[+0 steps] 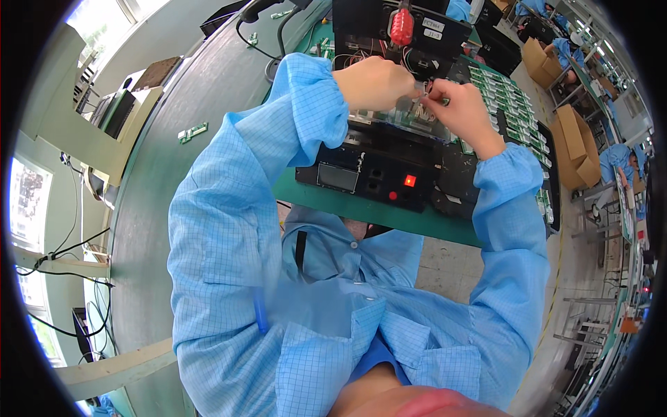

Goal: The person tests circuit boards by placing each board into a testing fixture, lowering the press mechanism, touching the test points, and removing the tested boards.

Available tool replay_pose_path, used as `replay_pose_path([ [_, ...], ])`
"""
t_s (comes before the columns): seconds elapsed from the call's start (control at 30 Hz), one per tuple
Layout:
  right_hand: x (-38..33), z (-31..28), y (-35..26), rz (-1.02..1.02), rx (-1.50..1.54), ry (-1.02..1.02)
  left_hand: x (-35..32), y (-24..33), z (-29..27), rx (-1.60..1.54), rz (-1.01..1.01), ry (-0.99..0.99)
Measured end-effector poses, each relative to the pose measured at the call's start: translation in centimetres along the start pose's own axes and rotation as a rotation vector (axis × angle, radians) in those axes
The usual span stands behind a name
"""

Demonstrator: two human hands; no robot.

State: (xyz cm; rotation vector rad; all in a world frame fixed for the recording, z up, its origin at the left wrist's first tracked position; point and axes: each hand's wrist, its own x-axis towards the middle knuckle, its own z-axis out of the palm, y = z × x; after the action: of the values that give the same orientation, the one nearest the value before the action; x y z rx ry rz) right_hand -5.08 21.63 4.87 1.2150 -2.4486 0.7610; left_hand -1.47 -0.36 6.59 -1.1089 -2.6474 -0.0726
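Note:
My left hand (pixel 375 82) and my right hand (pixel 462 111) meet over a black test fixture (pixel 389 163) on the green bench. The fingers of both hands pinch a small part with thin wires (pixel 422 92) just above a clear plate holding a green circuit board (pixel 410 115). What exactly each hand grips is too small to tell apart. The fixture's front panel shows a grey display (pixel 338 177) and a lit red button (pixel 410 181). A red handle (pixel 401 26) stands on the fixture's upper frame behind my hands. Both arms wear blue checked sleeves.
A black tray with several green circuit boards (pixel 517 104) lies right of the fixture. One loose small board (pixel 192 132) rests on the grey surface at left. Cardboard boxes (pixel 577 146) stand on the floor at right, where other people in blue work at benches (pixel 615 163).

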Motion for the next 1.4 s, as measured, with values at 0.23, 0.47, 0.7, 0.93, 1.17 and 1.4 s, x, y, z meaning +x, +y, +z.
replay_pose_path([
  [0.23,0.0,-0.3,0.3,-0.086,-0.050,0.001,1.0,1.5,-2.2,0.022,-0.093,-0.123],
  [0.47,0.0,-0.5,0.5,-0.032,0.003,-0.030,1.9,1.7,-2.2,0.072,-0.073,-0.163],
  [0.7,0.1,-0.5,0.1,-0.097,-0.086,-0.017,1.9,1.2,-1.7,0.024,-0.058,-0.116],
  [0.93,0.3,-0.8,-0.1,-0.133,-0.083,-0.028,2.0,1.0,-2.0,-0.001,-0.062,-0.136],
  [1.17,0.5,-0.8,-0.2,-0.118,-0.069,-0.035,2.2,0.9,-2.0,0.006,-0.008,-0.079],
  [1.4,0.5,-0.9,-0.4,-0.114,-0.064,-0.061,1.9,0.8,-1.7,0.006,0.012,-0.038],
])
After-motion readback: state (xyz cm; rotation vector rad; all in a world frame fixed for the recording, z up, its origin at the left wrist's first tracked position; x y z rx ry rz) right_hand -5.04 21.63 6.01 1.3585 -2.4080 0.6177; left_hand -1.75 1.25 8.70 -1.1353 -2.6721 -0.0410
